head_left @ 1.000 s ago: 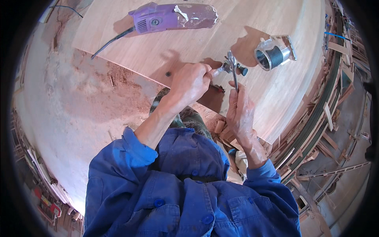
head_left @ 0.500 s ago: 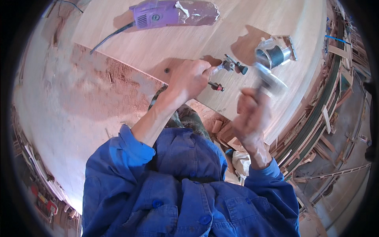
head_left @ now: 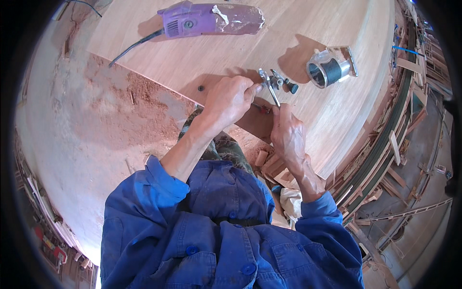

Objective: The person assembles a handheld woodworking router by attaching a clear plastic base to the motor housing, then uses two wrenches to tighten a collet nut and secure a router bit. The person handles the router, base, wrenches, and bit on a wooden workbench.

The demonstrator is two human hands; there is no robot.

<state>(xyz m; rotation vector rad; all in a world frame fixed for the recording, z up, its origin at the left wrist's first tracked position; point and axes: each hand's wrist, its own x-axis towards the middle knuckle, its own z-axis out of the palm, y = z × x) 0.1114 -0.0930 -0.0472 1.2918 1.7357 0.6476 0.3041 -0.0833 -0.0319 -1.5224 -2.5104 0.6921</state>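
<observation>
My left hand is closed around a small metal fitting with a dark knob, which sticks out past its thumb and fingers. In my right hand is a slim metal spanner, its far end up against the fitting. Between the hands a small dark rod with a red end lies on the wooden board. To the right stands a clear router base with a dark band. Farther off lies a purple power tool motor with a dusty, partly torn cover.
A small dark ring lies on the board left of my left hand. The motor's black cord hangs over the board's edge. Reddish sawdust covers the pale surface at left. Wood offcuts are piled along the right side.
My right hand has come down and leftward, bringing the spanner from a blurred spot near the router base to the fitting. My left hand has barely moved.
</observation>
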